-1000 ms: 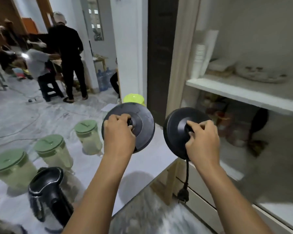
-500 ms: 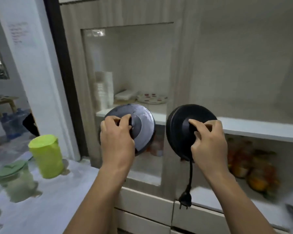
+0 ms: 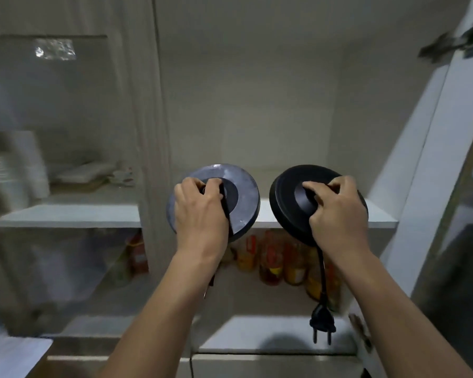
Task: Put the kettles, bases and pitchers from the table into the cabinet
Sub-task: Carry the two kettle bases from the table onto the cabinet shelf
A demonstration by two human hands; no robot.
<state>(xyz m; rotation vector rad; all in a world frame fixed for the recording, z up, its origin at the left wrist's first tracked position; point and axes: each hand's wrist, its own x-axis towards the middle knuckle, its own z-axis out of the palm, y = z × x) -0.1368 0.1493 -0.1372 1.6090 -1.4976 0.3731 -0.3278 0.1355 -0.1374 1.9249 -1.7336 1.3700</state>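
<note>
Head view: left hand grasps grey kettle base, right hand black kettle base, both before the bare cabinet shelf; seemingly neither placed yet.

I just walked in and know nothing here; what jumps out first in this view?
Two round kettle bases held up side by side at the open cabinet: a greyish base in the left hand, a black base in the right hand. A plug dangles on its cord below the black base, before jars under the white shelf.

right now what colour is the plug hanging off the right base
Black, like its cord; the plug dangles below the right base in the head view.
</note>
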